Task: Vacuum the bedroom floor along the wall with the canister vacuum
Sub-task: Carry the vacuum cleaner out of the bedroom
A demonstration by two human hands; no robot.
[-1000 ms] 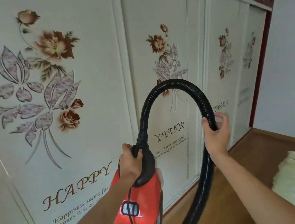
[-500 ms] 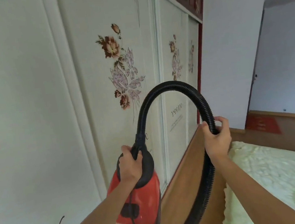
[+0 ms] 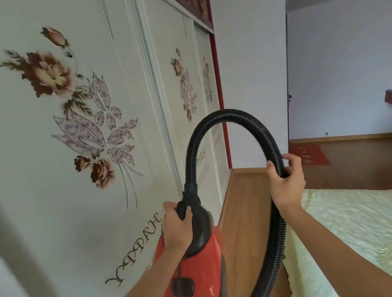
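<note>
A red canister vacuum (image 3: 198,279) with a black top hangs in the air, carried by its black handle in my left hand (image 3: 177,226). Its ribbed black hose (image 3: 225,116) arches up from the canister and comes down on the right. My right hand (image 3: 286,181) is closed around the hose where it descends. The hose runs on down past the frame's lower edge, so its nozzle is hidden. A thin black cord hangs along the canister's front.
Sliding wardrobe doors (image 3: 68,141) with flower prints and "HAPPY" lettering fill the left side. A narrow strip of brown wood floor (image 3: 243,207) runs between the wardrobe and a bed with a pale green quilt (image 3: 367,230). A white wall and a wooden headboard (image 3: 356,151) stand beyond.
The view has swung to the right along the wardrobe, bringing the bed, the far wall and the floor strip into sight. Both hands keep the same hold on handle and hose.
</note>
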